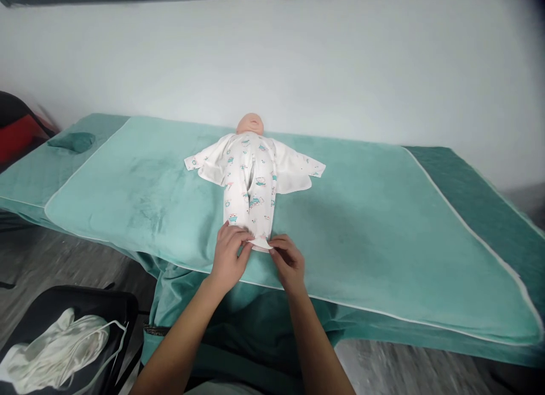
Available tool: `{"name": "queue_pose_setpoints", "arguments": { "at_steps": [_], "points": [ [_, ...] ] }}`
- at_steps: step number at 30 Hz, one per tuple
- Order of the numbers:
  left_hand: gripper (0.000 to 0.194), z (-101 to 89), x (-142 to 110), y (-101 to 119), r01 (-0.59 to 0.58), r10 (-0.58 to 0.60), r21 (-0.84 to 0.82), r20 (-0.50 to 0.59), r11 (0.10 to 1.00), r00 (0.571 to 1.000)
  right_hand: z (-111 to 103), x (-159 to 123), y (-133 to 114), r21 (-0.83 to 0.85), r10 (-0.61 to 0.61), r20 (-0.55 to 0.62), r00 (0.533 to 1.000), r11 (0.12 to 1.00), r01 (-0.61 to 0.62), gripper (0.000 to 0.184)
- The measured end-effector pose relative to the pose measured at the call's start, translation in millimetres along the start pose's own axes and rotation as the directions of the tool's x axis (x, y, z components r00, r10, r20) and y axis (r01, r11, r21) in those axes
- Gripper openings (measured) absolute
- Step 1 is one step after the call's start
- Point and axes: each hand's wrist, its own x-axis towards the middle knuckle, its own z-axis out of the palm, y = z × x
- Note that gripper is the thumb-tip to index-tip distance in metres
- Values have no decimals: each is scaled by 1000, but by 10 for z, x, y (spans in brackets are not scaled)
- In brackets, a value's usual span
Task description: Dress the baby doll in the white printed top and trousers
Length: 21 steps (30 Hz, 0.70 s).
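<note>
A baby doll (250, 123) lies on its back on the green bed, its head toward the wall. It wears white printed baby clothes (259, 182) with small teal and red figures; the sleeves spread out to both sides and the front flaps lie open beside the trouser legs. At the bottom of the right-hand trouser leg, my left hand (230, 253) pinches one side of the white cuff (260, 243). My right hand (289, 261) pinches the other side of that same cuff. The other leg's end is mostly hidden behind my left hand.
The long bed has a green velvety cover (374, 230) and a face hole (72, 142) at its left end. A white wall (272, 60) runs behind it. At lower left, a black chair (123, 304) holds crumpled white cloth (59, 349) with cords. Something red and black (19, 134) stands far left.
</note>
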Motion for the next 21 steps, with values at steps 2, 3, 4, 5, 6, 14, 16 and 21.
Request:
{"name": "queue_pose_setpoints", "arguments": {
  "at_steps": [2, 3, 4, 5, 6, 14, 16, 21],
  "points": [
    [12, -32, -47, 16, -30, 29, -25, -39, 999, 999, 12, -35, -19, 0, 15, 21, 1000, 1000, -15, 11],
    [14, -49, -67, 13, -47, 45, -39, -52, 998, 998, 20, -55, -31, -4, 31, 35, 999, 1000, -31, 13],
    [14, -67, -78, -5, -56, 52, -56, -69, 997, 996, 26, -69, -46, -12, 50, 51, 997, 999, -49, 14],
    [13, -88, -73, -45, -50, 42, -78, -97, 996, 994, 28, -70, -63, -18, 73, 68, 995, 997, -72, 14],
    [11, -110, -48, -110, -28, 15, -98, -132, 995, 991, 24, -49, -83, -18, 101, 79, 992, 995, -100, 13],
    [32, -140, 829, -1064, 178, -158, 363, -84, 915, 984, -171, 1185, 87, -362, 61, -106, 992, 927, -96, 16],
    [38, -75, 1017, -1180, 173, -189, 467, -14, 867, 982, -172, 1493, 250, -552, -43, -14, 999, 834, 29, 21],
    [40, 36, 1099, -1230, 110, -173, 537, 69, 836, 982, -145, 1577, 506, -716, -21, 276, 961, 663, 220, 25]
  ]
}}
